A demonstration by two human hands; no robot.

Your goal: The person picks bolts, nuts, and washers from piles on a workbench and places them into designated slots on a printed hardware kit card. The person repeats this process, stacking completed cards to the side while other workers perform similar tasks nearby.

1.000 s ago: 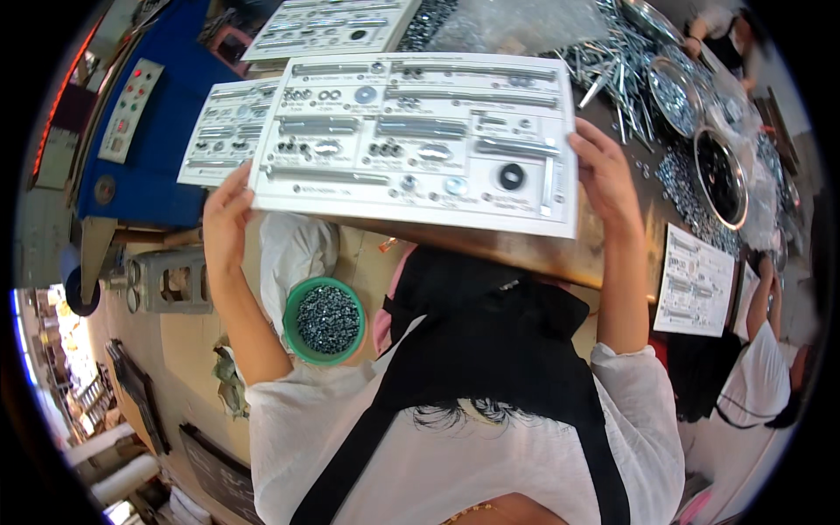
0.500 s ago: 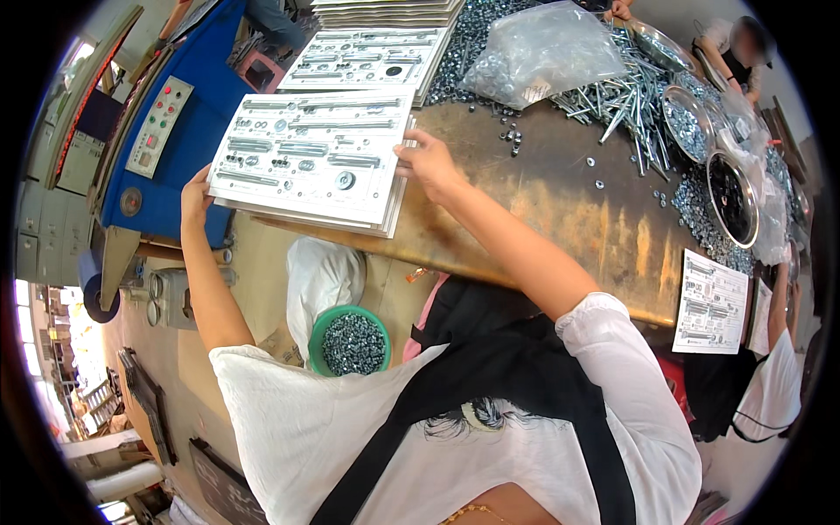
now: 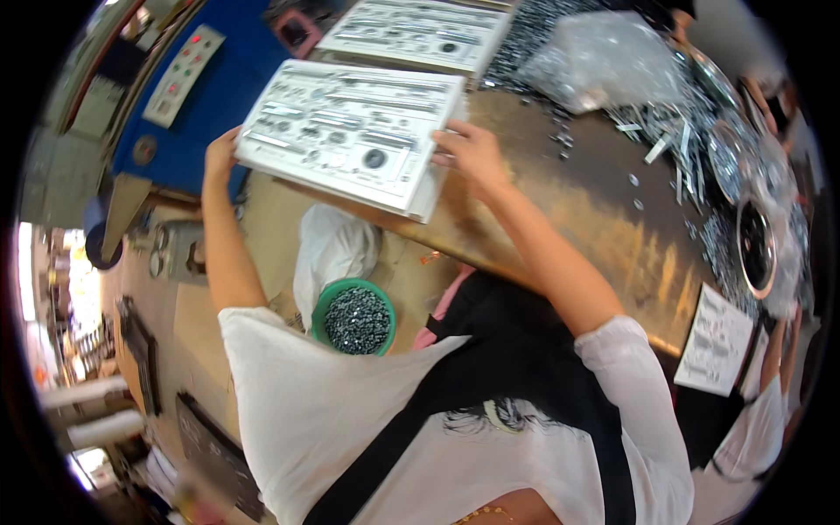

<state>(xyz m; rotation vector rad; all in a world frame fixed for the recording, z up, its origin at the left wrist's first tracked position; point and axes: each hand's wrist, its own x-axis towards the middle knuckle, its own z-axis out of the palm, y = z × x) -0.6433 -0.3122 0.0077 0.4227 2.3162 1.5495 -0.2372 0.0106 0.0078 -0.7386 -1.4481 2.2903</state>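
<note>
A white card [image 3: 350,131] carries rows of bolts, nuts and washers, with a dark round piece near one corner. My left hand [image 3: 220,157] grips its left edge, fingers closed on the border. At the right edge my right hand [image 3: 471,156] holds it, fingers bent around the side. More white layers show beneath the card's lower right corner; whether the card touches them I cannot tell. Just behind it, a stack of similar cards [image 3: 411,35] lies on the brown worktable [image 3: 560,219].
Loose nuts and a clear plastic bag [image 3: 604,66] cover the far table. Long bolts [image 3: 687,166] and metal bowls [image 3: 755,245] lie to the right, near another person's arm [image 3: 774,354]. A green tub of nuts [image 3: 390,325] stands below. Blue machinery [image 3: 232,79] is at left.
The whole view has shifted and blurred. Both hands still hold the card's edges; a gap now shows between it and the stack behind. Its round corner piece looks darker.
</note>
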